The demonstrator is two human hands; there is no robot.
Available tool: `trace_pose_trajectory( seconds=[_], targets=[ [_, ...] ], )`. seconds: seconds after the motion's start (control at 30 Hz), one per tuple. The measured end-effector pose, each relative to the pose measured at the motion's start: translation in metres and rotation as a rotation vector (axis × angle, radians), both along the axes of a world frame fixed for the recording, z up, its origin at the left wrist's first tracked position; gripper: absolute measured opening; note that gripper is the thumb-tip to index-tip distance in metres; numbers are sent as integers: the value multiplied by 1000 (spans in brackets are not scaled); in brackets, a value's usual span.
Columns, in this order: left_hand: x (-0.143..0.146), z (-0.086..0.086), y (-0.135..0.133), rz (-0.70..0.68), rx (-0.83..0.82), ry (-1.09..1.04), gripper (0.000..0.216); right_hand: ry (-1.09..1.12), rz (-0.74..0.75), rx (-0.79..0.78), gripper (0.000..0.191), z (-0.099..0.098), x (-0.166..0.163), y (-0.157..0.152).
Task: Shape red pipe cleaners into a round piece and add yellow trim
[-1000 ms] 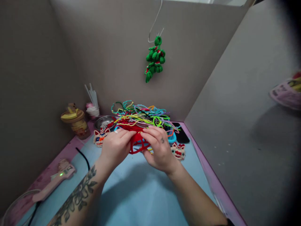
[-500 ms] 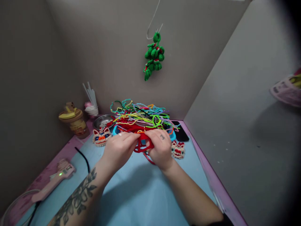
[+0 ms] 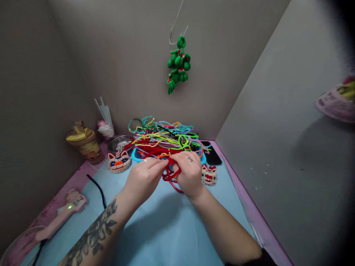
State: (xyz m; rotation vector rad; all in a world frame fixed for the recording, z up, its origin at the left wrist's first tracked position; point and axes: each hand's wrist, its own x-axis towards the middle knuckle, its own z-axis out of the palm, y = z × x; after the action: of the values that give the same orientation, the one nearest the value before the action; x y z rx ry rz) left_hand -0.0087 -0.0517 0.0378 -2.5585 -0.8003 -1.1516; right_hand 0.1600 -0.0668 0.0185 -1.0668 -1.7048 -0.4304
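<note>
Now, red loops [image 3: 167,177]: more bunched than before
Left hand [image 3: 144,176]: fingertips pinch them
Right hand [image 3: 189,173]: pinches too, closer to left

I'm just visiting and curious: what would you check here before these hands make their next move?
1. Left hand gripping the red piece: ok, fingertips pinched at its upper part.
2. Right hand gripping it too: ok, close beside the left fingertips.
3. Exact pinch spot: cannot tell, the hands cover it.
4. Pink glue gun clear of both hands: ok, it lies off to the left.
5. Glue gun hot: cannot tell, though its green light glows.
6. Coloured stems nearby: ok, heaped just beyond the hands.
</note>
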Motion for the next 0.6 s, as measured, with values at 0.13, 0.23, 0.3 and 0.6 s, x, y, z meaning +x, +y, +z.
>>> trace_pose_trajectory(
  seconds=[0.13, 0.23, 0.3, 0.6],
  targets=[
    [3, -5, -2, 16, -2, 22, 19, 6, -5, 15, 23, 1, 2, 1],
    [3, -5, 0, 34, -20, -9, 19, 18, 3, -17, 21, 2, 3, 2],
    [2, -3, 1, 59, -34, -45, 19, 33, 20, -44, 21, 2, 3, 2],
    [1, -3, 2, 39, -8, -71, 18, 70, 52, -150, 17, 3, -3, -1]
  ],
)
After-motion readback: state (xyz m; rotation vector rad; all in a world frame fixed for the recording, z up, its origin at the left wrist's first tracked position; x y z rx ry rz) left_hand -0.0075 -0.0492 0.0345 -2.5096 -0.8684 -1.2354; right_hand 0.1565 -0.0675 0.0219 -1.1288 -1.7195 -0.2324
